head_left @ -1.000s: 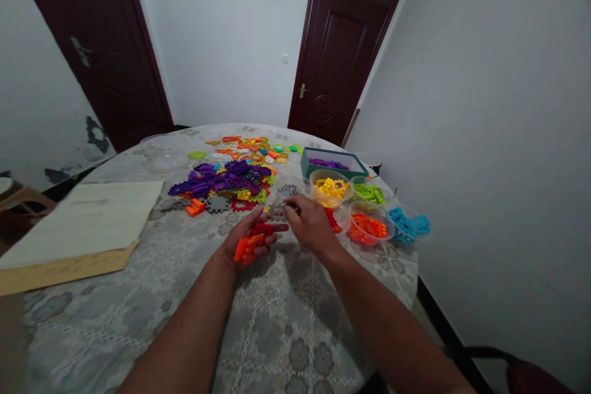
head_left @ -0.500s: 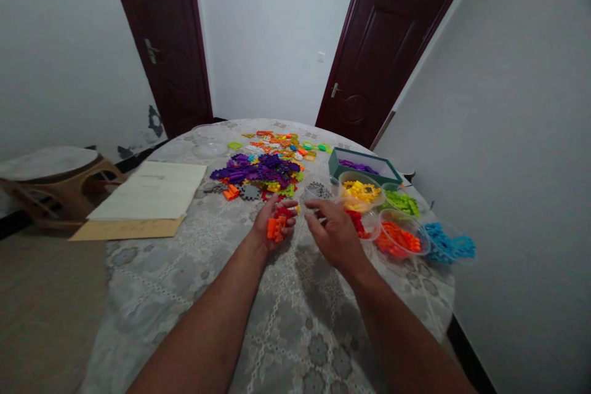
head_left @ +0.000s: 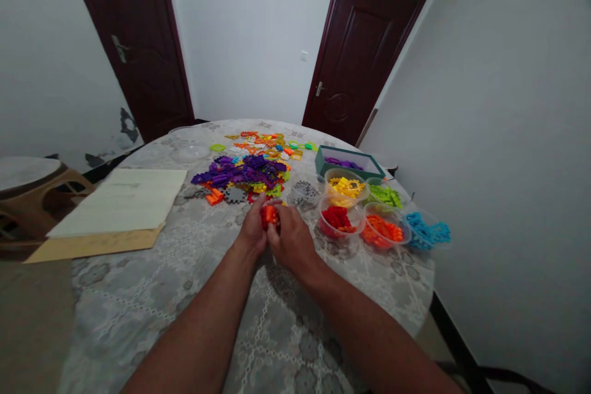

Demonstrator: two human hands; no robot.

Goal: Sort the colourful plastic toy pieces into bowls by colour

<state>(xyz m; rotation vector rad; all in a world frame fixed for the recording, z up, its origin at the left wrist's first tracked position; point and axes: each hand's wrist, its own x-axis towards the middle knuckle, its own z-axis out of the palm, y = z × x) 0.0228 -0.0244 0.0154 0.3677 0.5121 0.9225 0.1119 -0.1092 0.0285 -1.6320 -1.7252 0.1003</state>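
Orange and red pieces (head_left: 270, 216) are held above the worktop (head_left: 138, 295), the left hand (head_left: 253, 226) being cupped around them and the right hand (head_left: 292, 237) closed on them. A pile of purple pieces (head_left: 252, 170) is seen beyond; a bowl of red pieces (head_left: 335, 236) is placed to the right.

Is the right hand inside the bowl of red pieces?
No, the right hand is beside the left hand, at the orange pieces, with the bowl of red pieces off to its right.
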